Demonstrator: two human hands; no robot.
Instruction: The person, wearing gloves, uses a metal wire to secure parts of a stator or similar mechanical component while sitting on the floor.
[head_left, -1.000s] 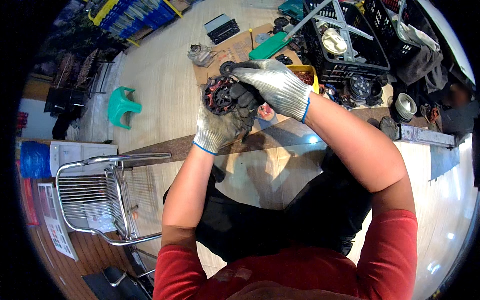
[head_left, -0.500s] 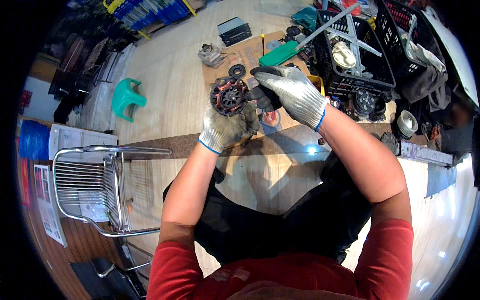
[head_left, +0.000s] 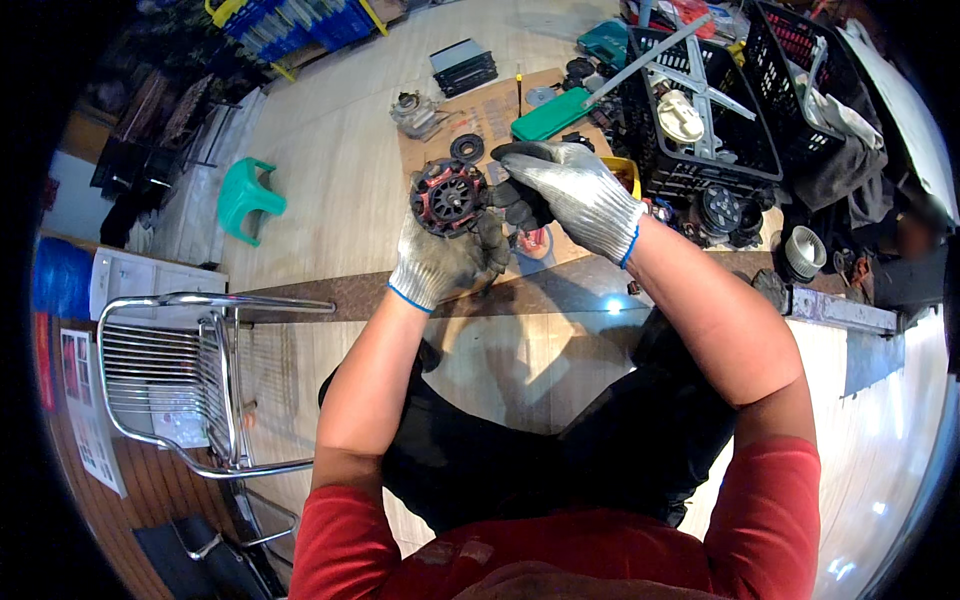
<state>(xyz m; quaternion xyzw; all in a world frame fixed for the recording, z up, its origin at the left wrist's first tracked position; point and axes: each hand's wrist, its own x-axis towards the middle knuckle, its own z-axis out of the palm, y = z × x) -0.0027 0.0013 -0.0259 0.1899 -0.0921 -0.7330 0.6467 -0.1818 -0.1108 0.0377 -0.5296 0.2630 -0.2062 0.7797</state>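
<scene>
A round motor part, with reddish copper windings around a dark spoked centre, is held up above the cardboard. My left hand, in a whitish knit glove with dark palm coating, supports it from below, fingers curled round its lower right side. Close against the part's right edge is my right hand, gloved alike, with its dark fingers bent inward and closed. Whatever they pinch is hidden by the glove. Just beyond the part, a black ring lies on the cardboard.
A metal housing, a screwdriver and a green tray lie ahead. Black crates of parts stand at right, near a white blower wheel. At left are a green stool and a metal chair.
The whole view has shifted slightly. My hands keep nearly the same hold, and the motor part is turned a little in my left hand.
</scene>
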